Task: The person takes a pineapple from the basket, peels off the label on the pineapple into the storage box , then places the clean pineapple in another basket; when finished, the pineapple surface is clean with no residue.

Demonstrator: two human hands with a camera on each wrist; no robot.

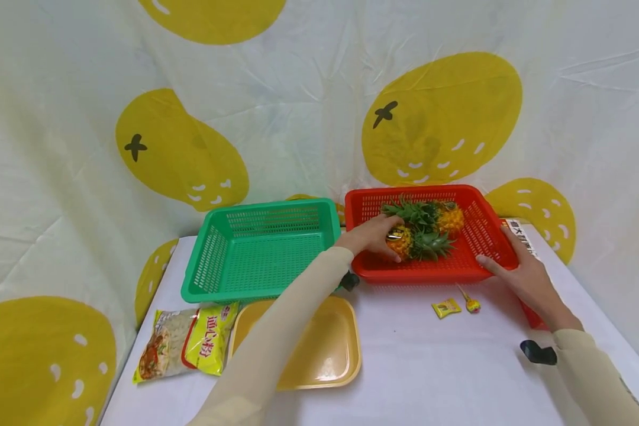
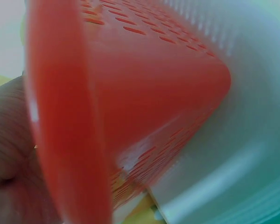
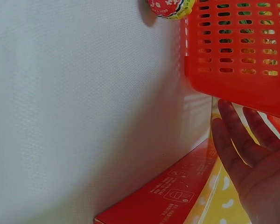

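Note:
Inside the red basket (image 1: 431,276), my left hand (image 1: 375,236) reaches over the near rim and grips the yellow body of a small pineapple (image 1: 403,245). A shiny gold bit shows beside its fingers. Just behind lies a second small pineapple (image 1: 449,220) with green leaves. My right hand (image 1: 524,281) is at the basket's right front corner, fingers spread and fairly straight outside the wall, thumb by the rim. In the right wrist view the right hand (image 3: 256,163) shows beside the perforated basket (image 3: 238,88). The left wrist view shows mostly the basket's wall (image 2: 144,93).
On the left stands a green basket (image 1: 261,293), with a yellow tray (image 1: 346,378) in front and a noodle packet (image 1: 183,343) beside it. Near the red basket lie a wrapped candy (image 1: 446,307) and a lollipop (image 1: 473,305). A red box (image 3: 163,196) is under the right hand.

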